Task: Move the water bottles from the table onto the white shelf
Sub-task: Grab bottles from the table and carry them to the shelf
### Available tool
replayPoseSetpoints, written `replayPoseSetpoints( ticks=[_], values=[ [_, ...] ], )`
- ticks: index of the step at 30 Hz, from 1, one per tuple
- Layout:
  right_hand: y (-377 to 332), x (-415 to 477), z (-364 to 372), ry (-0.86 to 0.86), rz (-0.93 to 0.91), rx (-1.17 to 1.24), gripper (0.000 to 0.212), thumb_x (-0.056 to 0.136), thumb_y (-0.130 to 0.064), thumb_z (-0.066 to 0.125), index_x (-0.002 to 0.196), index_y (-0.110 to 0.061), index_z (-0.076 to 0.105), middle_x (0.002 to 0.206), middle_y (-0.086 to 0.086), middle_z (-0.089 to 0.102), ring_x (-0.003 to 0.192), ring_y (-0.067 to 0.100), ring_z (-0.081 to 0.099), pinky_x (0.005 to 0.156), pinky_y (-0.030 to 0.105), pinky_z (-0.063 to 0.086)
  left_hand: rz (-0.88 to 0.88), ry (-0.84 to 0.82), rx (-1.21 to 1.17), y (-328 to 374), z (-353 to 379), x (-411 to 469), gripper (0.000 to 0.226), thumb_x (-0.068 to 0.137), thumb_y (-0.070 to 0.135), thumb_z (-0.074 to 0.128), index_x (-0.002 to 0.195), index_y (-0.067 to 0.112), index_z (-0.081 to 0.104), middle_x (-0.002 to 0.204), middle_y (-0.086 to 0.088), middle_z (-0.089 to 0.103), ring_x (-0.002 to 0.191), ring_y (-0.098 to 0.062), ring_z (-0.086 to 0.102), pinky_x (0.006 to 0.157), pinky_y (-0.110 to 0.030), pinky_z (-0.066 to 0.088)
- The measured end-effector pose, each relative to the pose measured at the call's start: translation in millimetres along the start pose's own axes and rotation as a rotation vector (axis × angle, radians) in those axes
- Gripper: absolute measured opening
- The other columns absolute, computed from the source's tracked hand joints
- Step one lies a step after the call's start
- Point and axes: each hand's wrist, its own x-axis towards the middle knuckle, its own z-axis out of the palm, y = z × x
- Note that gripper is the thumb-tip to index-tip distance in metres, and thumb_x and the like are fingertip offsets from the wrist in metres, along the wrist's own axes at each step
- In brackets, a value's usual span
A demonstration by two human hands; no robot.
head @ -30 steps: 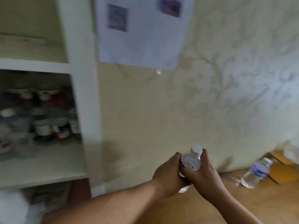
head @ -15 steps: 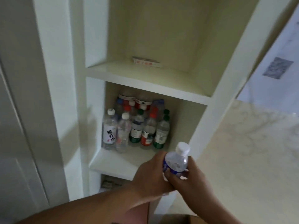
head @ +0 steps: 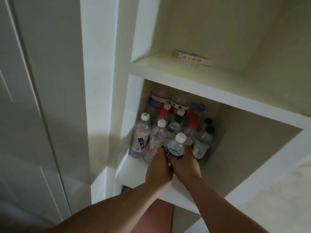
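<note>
I am holding a small clear plastic water bottle with a white cap and blue label (head: 175,148) upright in both hands, my left hand (head: 159,167) and right hand (head: 185,163) wrapping its lower body, at the front of the white shelf (head: 133,172). Its label text is unreadable. Behind it roughly a dozen bottles are crowding the compartment; one white-capped bottle (head: 140,140) is showing the characters 喝开水. A flat box with red lettering (head: 191,57) is lying on the shelf above.
</note>
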Motion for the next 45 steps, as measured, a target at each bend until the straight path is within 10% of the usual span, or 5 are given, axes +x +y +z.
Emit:
replayPoseSetpoints(
  ticks=[9, 19, 33, 37, 45],
  values=[
    [-6, 38, 22, 0.035, 0.058, -0.018, 0.064, 0.092, -0.047, 0.079, 0.143, -0.024, 0.048, 0.140, 0.008, 0.064, 0.120, 0.032, 0.065, 0.095, 0.039, 0.053, -0.026, 0.007, 0.091, -11, -2, 35, 0.003, 0.105, 0.016, 0.050, 0.103, 0.017, 0.052, 0.083, 0.007, 0.057, 0.078, -0.017, 0.061, 0.064, -0.034, 0.049],
    [6, 26, 17, -0.077, 0.060, 0.067, 0.069, 0.089, -0.031, 0.085, 0.147, -0.034, 0.047, 0.136, -0.006, 0.067, 0.121, 0.021, 0.066, 0.104, 0.040, 0.054, -0.113, 0.016, 0.108, -8, 3, 25, 0.023, 0.102, 0.013, 0.048, 0.085, 0.025, 0.058, 0.081, 0.007, 0.064, 0.076, -0.010, 0.062, 0.063, -0.031, 0.045],
    [-15, -38, -46, 0.029, -0.146, 0.055, 0.022, 0.100, -0.024, 0.069, 0.113, -0.040, 0.063, 0.095, -0.018, 0.074, 0.085, -0.004, 0.069, 0.069, 0.009, 0.051, 0.123, 0.019, -0.079, 50, 5, -20, 0.012, 0.100, 0.006, 0.062, 0.106, 0.014, 0.068, 0.092, 0.003, 0.069, 0.088, -0.019, 0.065, 0.083, -0.036, 0.055],
    [1, -87, -96, 0.121, -0.296, 0.033, 0.022, 0.095, -0.017, 0.072, 0.106, -0.036, 0.071, 0.101, -0.016, 0.075, 0.096, -0.001, 0.071, 0.079, 0.015, 0.058, 0.236, -0.105, -0.430, 98, 15, -70, 0.036, 0.105, 0.009, 0.053, 0.090, 0.032, 0.075, 0.089, 0.009, 0.079, 0.090, -0.010, 0.076, 0.079, -0.025, 0.059],
    [142, -171, -243, 0.282, -0.063, -0.058, 0.015, 0.093, -0.020, 0.074, 0.097, -0.032, 0.066, 0.095, -0.013, 0.075, 0.098, 0.006, 0.072, 0.079, 0.031, 0.061, 0.438, -0.527, -0.016, 138, 172, -151, 0.008, 0.084, 0.046, 0.057, 0.080, 0.039, 0.060, 0.078, 0.019, 0.073, 0.075, -0.004, 0.069, 0.069, -0.033, 0.057]
  ],
)
